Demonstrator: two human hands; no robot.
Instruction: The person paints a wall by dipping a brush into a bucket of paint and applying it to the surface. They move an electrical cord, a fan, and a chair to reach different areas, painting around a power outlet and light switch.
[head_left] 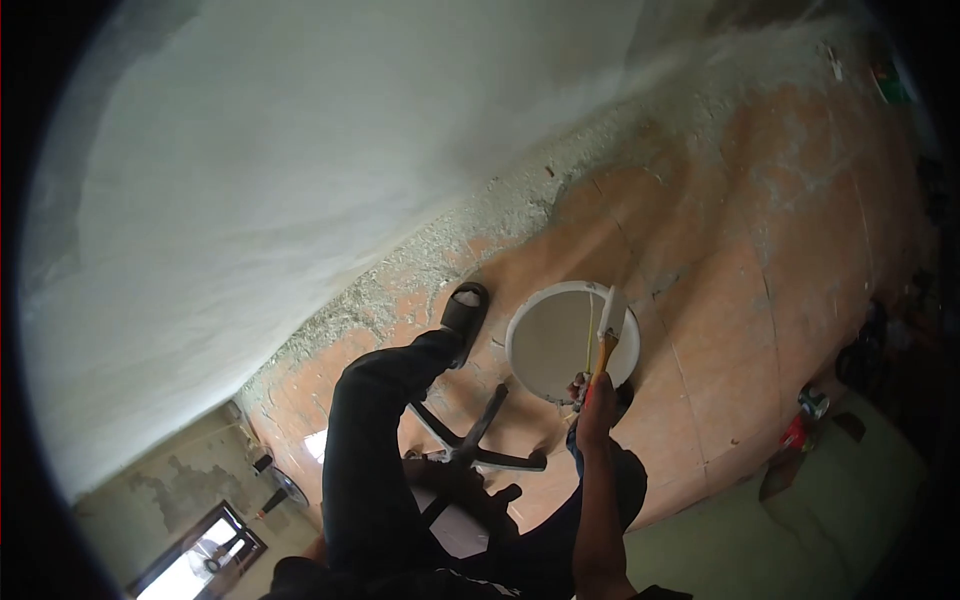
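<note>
My right hand (595, 402) is closed around the orange handle of a brush (608, 318). The brush's pale, coated head points away from me over the rim of a round white bucket (513, 352). Inside the bucket lies a smooth greyish-white mix (552, 345). A thin yellowish strip (590, 335) runs across the bucket's opening beside the brush, down toward my fingers. My left hand is out of view.
Below me is a wheeled chair base (463, 452). My sandalled foot (465, 308) stands left of the bucket. Scraped debris (440, 255) lines the orange floor (700, 320) along the pale wall (280, 180). A fan (288, 488) is at lower left, a red item (795, 435) at right.
</note>
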